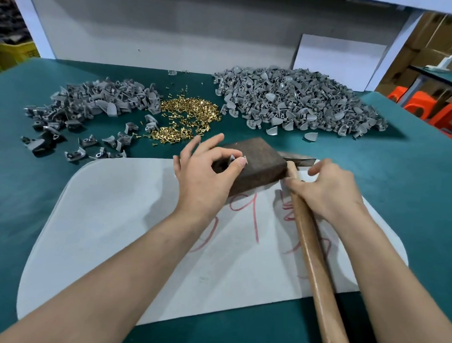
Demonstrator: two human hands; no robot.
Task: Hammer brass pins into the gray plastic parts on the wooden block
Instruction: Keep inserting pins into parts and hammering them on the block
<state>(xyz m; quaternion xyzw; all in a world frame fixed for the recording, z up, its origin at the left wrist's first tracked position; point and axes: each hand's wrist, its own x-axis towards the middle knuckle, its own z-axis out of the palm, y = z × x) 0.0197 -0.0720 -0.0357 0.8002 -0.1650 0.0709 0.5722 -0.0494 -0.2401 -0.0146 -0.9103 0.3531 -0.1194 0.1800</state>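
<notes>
Left hand (204, 175) pinches 1 gray plastic part (232, 159) on the wooden block (259, 162), probably steadying it for the strike. Right hand (327, 188) grips the hammer (312, 247) near its head, likely for short taps. Brass pins (191, 110) are heaped just beyond the block.

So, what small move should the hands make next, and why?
Probably the right hand should lift the hammer over the wooden block. The left hand pinches a gray part on the block, and the hammer lies flat beside it, with the right hand holding its handle near the head.
</notes>
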